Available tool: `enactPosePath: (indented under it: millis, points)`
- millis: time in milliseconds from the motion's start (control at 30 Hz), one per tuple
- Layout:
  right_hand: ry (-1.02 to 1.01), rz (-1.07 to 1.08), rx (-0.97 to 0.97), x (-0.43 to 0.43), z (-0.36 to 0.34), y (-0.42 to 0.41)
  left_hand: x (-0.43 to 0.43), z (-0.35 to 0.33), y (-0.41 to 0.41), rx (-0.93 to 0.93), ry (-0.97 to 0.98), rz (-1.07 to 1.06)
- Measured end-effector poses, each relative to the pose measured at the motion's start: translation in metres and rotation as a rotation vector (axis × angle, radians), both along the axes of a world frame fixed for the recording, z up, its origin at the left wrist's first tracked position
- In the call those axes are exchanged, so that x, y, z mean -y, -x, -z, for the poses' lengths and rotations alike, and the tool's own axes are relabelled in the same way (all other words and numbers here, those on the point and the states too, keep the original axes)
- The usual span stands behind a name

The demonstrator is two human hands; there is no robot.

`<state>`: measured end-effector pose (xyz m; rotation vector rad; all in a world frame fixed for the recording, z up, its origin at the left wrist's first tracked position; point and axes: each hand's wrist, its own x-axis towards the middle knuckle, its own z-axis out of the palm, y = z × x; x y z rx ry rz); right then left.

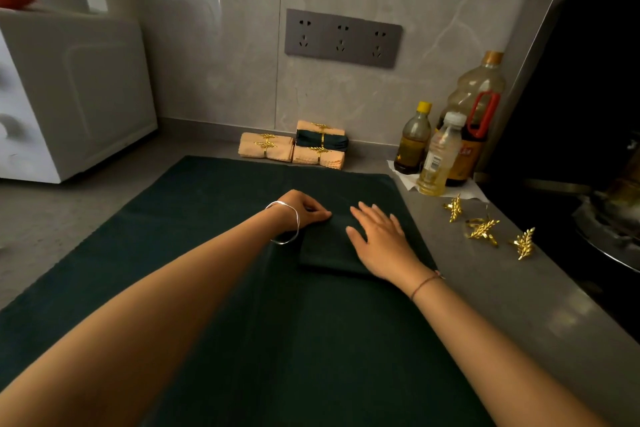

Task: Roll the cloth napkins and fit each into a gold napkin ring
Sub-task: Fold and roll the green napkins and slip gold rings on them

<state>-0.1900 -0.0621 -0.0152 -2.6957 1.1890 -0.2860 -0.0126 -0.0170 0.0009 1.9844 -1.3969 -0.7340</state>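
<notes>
Folded napkin (pixel 323 253) lies on the mat (pixel 173 201), under both your hands. Left hand (pixel 304 211) pinches its far-left corner; right hand (pixel 381 239) rests flat on top. Loose rings (pixel 483 230) lie rightward, nearer your right hand.

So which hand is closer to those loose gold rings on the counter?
The right. The right hand lies flat on the folded napkin, left of the loose gold rings; the left hand pinches the napkin's corner, farther left again.
</notes>
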Motion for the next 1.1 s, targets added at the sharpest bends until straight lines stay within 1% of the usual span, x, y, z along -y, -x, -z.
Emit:
enactPosePath:
  millis: [100,200,267,333,367,467,533,667,733,833,933,1033,1100]
  points:
    - [-0.094,0.006,-0.092,0.003,0.008,-0.001,0.001,-0.004,0.002,0.093,-0.029,0.02]
    - [-0.102,-0.006,-0.109,0.004,0.011,-0.001,-0.005,-0.005,0.013,0.361,0.019,0.059]
    - [-0.099,-0.008,-0.107,0.004,0.011,-0.002,-0.014,-0.001,0.026,0.555,0.026,0.139]
    - [-0.093,-0.01,-0.114,0.004,0.013,-0.003,-0.024,0.009,0.037,0.69,-0.038,0.226]
    - [-0.088,-0.01,-0.119,0.004,0.014,-0.003,-0.029,0.013,0.041,0.717,-0.077,0.249]
    - [-0.083,-0.005,-0.115,0.005,0.014,-0.002,-0.038,0.022,0.041,0.674,-0.127,0.252]
    - [-0.083,-0.009,-0.118,0.005,0.015,-0.003,-0.039,0.024,0.041,0.633,-0.119,0.246]
    - [-0.101,-0.029,-0.093,0.005,0.012,-0.002,-0.039,0.024,0.041,0.628,-0.105,0.246]
    - [-0.099,-0.074,-0.059,0.001,0.009,0.005,-0.039,0.024,0.041,0.628,-0.108,0.25]
    - [-0.043,-0.211,-0.032,-0.01,0.003,0.027,-0.04,0.025,0.041,0.642,-0.107,0.262]
    - [-0.011,-0.326,-0.128,-0.018,0.0,0.054,-0.039,0.024,0.04,0.655,-0.108,0.275]
    - [-0.072,-0.352,-0.199,-0.019,-0.002,0.07,-0.045,0.022,0.04,0.651,-0.107,0.328]
    - [-0.07,-0.357,-0.216,-0.02,-0.005,0.071,-0.056,0.019,0.037,0.681,-0.103,0.384]
